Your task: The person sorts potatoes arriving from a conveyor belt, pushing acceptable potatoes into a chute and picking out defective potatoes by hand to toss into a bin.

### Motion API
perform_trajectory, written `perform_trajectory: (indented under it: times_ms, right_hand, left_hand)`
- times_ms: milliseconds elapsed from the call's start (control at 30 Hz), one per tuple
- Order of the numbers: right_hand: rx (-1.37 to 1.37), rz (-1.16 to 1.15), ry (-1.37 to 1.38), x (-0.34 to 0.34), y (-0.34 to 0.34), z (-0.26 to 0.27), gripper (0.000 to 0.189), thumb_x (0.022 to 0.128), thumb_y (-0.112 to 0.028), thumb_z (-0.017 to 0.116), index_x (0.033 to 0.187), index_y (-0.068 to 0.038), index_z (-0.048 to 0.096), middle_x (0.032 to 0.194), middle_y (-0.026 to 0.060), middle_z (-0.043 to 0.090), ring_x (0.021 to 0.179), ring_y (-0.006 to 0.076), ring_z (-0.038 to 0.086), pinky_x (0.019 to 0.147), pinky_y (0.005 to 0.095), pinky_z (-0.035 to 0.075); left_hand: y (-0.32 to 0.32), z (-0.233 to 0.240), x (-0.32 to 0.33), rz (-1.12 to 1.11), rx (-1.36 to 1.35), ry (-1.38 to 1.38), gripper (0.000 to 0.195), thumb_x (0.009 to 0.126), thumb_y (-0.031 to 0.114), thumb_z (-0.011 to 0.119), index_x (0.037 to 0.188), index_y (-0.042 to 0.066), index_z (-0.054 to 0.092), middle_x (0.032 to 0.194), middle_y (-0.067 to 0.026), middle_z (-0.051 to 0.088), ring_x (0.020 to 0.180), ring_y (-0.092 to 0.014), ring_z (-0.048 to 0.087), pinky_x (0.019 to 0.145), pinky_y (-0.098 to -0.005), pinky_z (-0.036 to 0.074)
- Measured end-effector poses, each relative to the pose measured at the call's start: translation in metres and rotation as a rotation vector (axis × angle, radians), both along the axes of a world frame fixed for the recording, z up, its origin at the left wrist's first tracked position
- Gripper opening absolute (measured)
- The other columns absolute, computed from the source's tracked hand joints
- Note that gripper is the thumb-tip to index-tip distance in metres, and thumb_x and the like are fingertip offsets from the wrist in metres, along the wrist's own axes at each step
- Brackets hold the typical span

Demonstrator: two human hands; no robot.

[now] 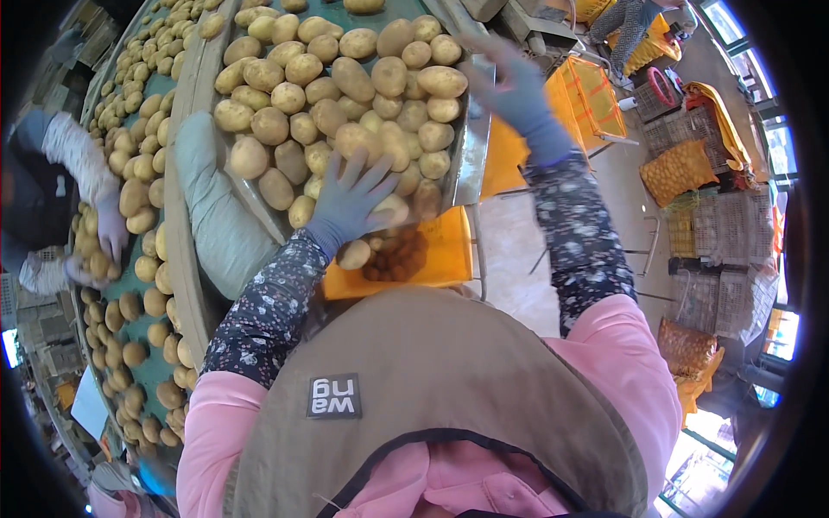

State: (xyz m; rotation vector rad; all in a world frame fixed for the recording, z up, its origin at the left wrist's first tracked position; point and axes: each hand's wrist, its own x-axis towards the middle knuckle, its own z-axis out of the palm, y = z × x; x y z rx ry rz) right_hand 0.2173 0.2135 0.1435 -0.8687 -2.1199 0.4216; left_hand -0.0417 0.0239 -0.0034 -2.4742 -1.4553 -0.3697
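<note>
My left hand (355, 197), in a grey-blue knit glove, lies with spread fingers on the heap of potatoes (337, 116) in a sorting chute. My right hand (511, 84), gloved alike and blurred by motion, is raised by the chute's metal side wall (476, 136); its fingers look apart with nothing seen between them. Below the chute's front edge hangs an orange-yellow mesh bag (447, 249) with potatoes inside. A single potato (354, 254) shows at the bag's mouth, near my left wrist.
Left of the chute, a stuffed grey cloth roll (217, 201) lies along a wooden rail (188, 162). Beyond runs a green conveyor belt (146, 259) carrying potatoes, with a co-worker's gloved hand (112, 226) over it. To the right stand an orange bag on a frame (586, 103) and stacked plastic crates (719, 226).
</note>
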Motion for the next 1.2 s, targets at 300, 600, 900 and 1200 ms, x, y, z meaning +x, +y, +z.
perform_trajectory:
  times_ms: [300, 600, 900, 1200]
  right_hand:
    - [0.305, -0.212, -0.475, -0.068, -0.082, -0.069, 0.041, 0.081, -0.030, 0.070, 0.121, -0.022, 0.068, 0.116, 0.0044, 0.064, 0.097, 0.0324, 0.058, 0.076, 0.0444, 0.049]
    - [0.044, 0.133, -0.108, -0.093, -0.093, -0.091, 0.040, 0.084, -0.019, 0.064, 0.123, -0.012, 0.065, 0.123, 0.0146, 0.063, 0.108, 0.0368, 0.062, 0.092, 0.0451, 0.052]
    - [0.099, 0.167, -0.342, -0.077, -0.125, -0.133, 0.041, 0.092, -0.015, 0.058, 0.130, -0.001, 0.059, 0.136, 0.0196, 0.059, 0.115, 0.0406, 0.061, 0.098, 0.0466, 0.051]
    - [-0.014, -0.024, -0.298, -0.110, -0.120, -0.137, 0.041, 0.088, -0.020, 0.066, 0.127, -0.008, 0.061, 0.119, 0.0154, 0.064, 0.082, 0.0341, 0.068, 0.074, 0.0434, 0.057]
  left_hand:
    - [-0.026, 0.016, 0.001, 0.282, 0.143, -0.169, 0.078, 0.078, 0.043, 0.078, 0.148, 0.025, 0.050, 0.152, -0.0252, 0.037, 0.136, -0.049, 0.040, 0.113, -0.0615, 0.034]
    - [-0.027, 0.001, 0.005, 0.103, -0.072, -0.092, 0.072, 0.069, 0.043, 0.084, 0.135, 0.034, 0.058, 0.152, -0.0165, 0.040, 0.138, -0.042, 0.042, 0.097, -0.0525, 0.047]
    - [-0.044, 0.021, 0.005, 0.132, 0.053, -0.149, 0.044, 0.078, 0.044, 0.078, 0.117, 0.027, 0.065, 0.143, -0.0165, 0.050, 0.136, -0.047, 0.043, 0.110, -0.0589, 0.040]
    - [-0.036, 0.001, 0.007, 0.272, -0.009, -0.326, 0.073, 0.077, 0.049, 0.080, 0.135, 0.013, 0.054, 0.145, -0.0234, 0.045, 0.137, -0.057, 0.036, 0.112, -0.0605, 0.037]
